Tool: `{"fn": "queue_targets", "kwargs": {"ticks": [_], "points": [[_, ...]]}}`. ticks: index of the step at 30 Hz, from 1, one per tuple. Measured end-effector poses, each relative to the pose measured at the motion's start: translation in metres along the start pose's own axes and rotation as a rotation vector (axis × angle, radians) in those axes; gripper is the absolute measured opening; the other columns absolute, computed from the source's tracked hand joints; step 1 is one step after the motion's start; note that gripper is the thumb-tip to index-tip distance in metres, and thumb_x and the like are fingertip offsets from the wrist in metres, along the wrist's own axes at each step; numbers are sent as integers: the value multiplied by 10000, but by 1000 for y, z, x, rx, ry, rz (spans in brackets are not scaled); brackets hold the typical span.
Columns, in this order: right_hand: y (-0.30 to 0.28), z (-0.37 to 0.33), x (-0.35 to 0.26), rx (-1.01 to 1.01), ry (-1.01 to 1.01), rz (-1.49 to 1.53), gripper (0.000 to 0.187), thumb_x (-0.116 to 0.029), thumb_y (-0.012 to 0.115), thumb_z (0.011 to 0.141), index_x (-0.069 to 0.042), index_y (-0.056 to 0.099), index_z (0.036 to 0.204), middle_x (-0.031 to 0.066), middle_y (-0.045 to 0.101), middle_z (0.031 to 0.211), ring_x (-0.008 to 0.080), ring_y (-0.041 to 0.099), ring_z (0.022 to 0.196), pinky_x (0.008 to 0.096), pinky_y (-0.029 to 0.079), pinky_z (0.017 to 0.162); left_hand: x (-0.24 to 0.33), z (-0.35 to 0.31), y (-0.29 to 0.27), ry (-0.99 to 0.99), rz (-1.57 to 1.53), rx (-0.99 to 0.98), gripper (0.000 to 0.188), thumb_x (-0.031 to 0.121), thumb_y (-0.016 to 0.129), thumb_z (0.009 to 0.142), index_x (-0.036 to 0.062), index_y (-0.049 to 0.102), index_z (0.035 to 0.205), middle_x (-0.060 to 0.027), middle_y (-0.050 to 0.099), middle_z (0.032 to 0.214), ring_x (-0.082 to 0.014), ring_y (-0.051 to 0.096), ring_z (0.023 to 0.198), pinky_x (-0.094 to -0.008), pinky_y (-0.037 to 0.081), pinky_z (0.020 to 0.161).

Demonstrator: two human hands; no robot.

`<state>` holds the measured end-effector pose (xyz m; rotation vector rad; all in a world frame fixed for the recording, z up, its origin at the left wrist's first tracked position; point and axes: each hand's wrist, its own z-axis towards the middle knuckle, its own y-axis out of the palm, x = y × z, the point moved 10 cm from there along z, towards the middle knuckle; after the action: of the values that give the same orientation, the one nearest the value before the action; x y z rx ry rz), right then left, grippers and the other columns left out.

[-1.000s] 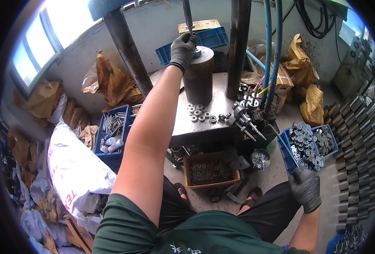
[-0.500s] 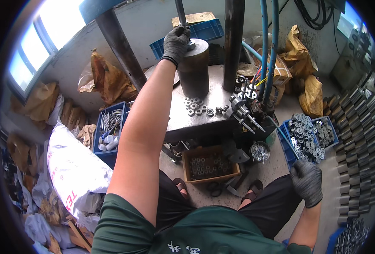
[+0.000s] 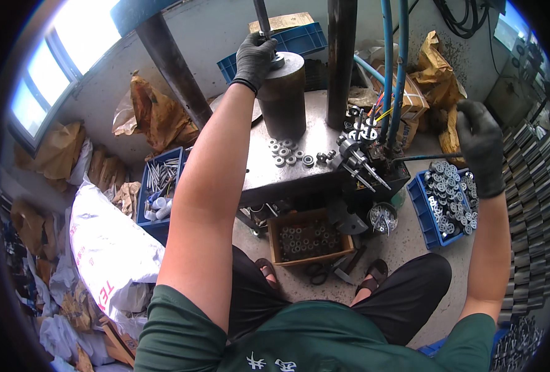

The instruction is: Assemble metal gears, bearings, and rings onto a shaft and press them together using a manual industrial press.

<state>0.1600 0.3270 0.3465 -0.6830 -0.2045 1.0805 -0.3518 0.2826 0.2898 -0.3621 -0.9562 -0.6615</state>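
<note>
My left hand [image 3: 254, 59], in a dark grey glove, is closed around the lower end of an upright metal shaft [image 3: 262, 17]. It rests at the top of a thick steel cylinder [image 3: 282, 99], where a small round metal part [image 3: 277, 62] shows beside the fingers. What lies inside the grip is hidden. Out to the right, my gloved right hand [image 3: 481, 149] is closed on the end of a thin lever [image 3: 427, 157], which runs nearly level from the machine's side. Several small bearings [image 3: 285, 152] lie on the steel table [image 3: 265, 177] before the cylinder.
Steel columns [image 3: 342, 62] and blue hoses [image 3: 401, 74] rise behind the table. A blue crate [image 3: 433, 229] of metal wheels stands below my right hand. A wooden box [image 3: 312, 257] sits under the table; a blue bin [image 3: 141, 211] of metal pins is at left.
My right hand has risen with the lever, which swung from slanting down to nearly level. My left hand stays at the cylinder's top, with the view shifted slightly.
</note>
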Motion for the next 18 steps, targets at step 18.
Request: {"fn": "queue_targets", "kwargs": {"ticks": [18], "points": [[26,-196,-29,-941,143,44,173,-121,626,806,-20,717,914,201,692,856,391,678,827,474,554,778,11,-1,-4,85,-114,-33,312,328,554,1042,73,608,1214,-54,674,929,-137,644,815,-306,552,791]]}}
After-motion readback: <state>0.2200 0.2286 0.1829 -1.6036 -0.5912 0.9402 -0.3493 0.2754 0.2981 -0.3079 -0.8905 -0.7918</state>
